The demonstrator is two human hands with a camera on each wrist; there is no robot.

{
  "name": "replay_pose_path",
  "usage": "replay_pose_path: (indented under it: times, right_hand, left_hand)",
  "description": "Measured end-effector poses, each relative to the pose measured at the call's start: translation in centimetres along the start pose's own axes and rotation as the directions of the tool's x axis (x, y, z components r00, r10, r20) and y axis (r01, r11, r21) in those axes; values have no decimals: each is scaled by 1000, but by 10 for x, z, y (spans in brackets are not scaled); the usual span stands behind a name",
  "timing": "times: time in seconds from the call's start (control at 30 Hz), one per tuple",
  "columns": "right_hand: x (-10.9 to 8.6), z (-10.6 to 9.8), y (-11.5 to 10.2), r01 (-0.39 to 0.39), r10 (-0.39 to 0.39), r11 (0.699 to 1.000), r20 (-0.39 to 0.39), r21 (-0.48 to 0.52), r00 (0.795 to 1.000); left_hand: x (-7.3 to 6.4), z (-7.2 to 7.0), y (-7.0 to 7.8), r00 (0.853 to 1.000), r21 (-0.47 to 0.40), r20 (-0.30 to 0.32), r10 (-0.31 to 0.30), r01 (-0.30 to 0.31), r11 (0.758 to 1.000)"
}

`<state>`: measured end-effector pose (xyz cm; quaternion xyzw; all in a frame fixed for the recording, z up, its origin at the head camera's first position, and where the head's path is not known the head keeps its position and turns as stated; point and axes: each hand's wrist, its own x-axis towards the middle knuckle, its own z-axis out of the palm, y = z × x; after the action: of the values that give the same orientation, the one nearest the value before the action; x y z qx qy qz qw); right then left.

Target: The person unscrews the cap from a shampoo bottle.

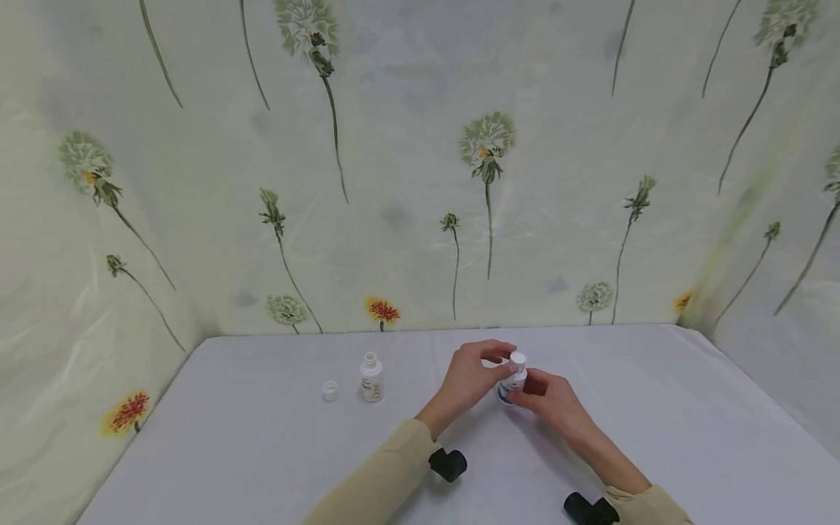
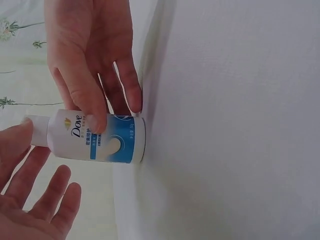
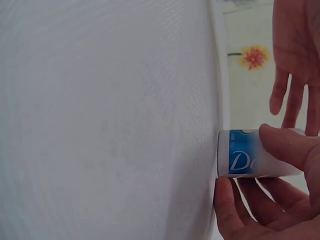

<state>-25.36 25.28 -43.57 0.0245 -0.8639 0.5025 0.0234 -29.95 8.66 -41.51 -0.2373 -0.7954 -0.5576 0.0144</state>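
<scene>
A small white-and-blue Dove bottle (image 2: 105, 150) stands upright on the table at right of centre in the head view. My right hand (image 1: 554, 402) holds its body, thumb on one side and fingers on the other, as the right wrist view shows with the bottle (image 3: 240, 155) low in that grip. At the top, my left hand (image 1: 474, 375) pinches the white cap (image 1: 518, 359) between thumb and index finger; the other fingers stay off the bottle. Whether the cap is screwed tight I cannot tell.
Left of my hands a second white bottle (image 1: 371, 383) stands uncapped, its neck showing. A loose white cap (image 1: 330, 391) lies beside it on the white tablecloth (image 1: 262, 437). Behind the table hangs a flower-printed curtain (image 1: 394, 146).
</scene>
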Motion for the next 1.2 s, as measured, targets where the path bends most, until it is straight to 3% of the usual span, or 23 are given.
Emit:
replay_pose_path:
  times: [0.6,1.2]
  right_hand:
    - [-3,4,-9,42,-43,998,-28,-56,999]
    - [-8,9,-20,6,-10,998,-61,-56,998]
  left_hand:
    - [-1,-7,9,998,1,8,-59,59,998]
    - [-6,-25,14,999,-24,44,-28,29,999]
